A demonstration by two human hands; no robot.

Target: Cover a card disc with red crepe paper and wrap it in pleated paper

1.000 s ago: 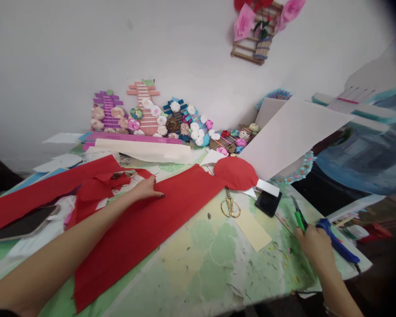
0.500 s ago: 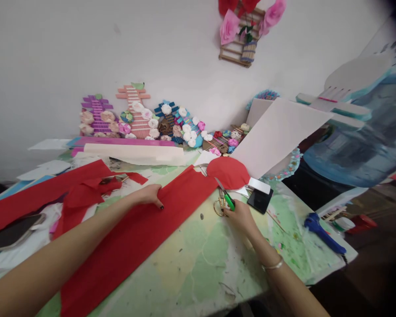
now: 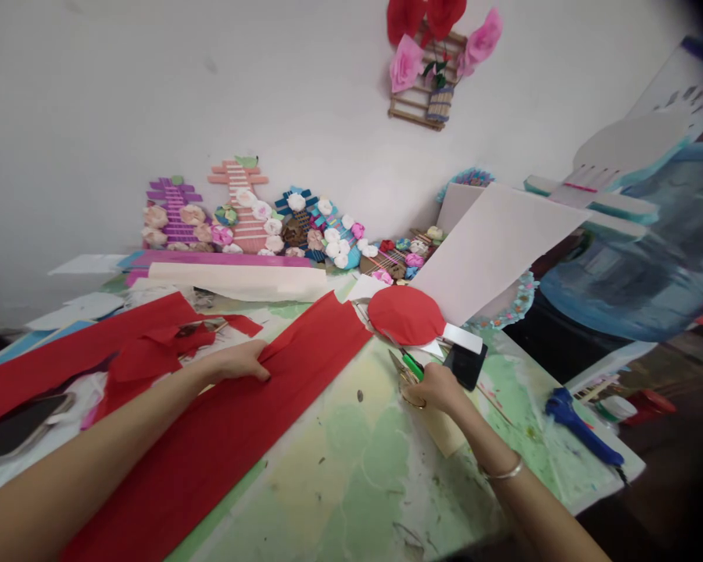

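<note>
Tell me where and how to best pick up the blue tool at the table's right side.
Probably mid-handle, from above: the blue tool lies flat with its long, narrow handle uncovered, slanting toward the near right corner, while its wider head points far left.

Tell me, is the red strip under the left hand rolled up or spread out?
Spread out: the red strip runs long and flat across the table, beneath the left hand.
</note>
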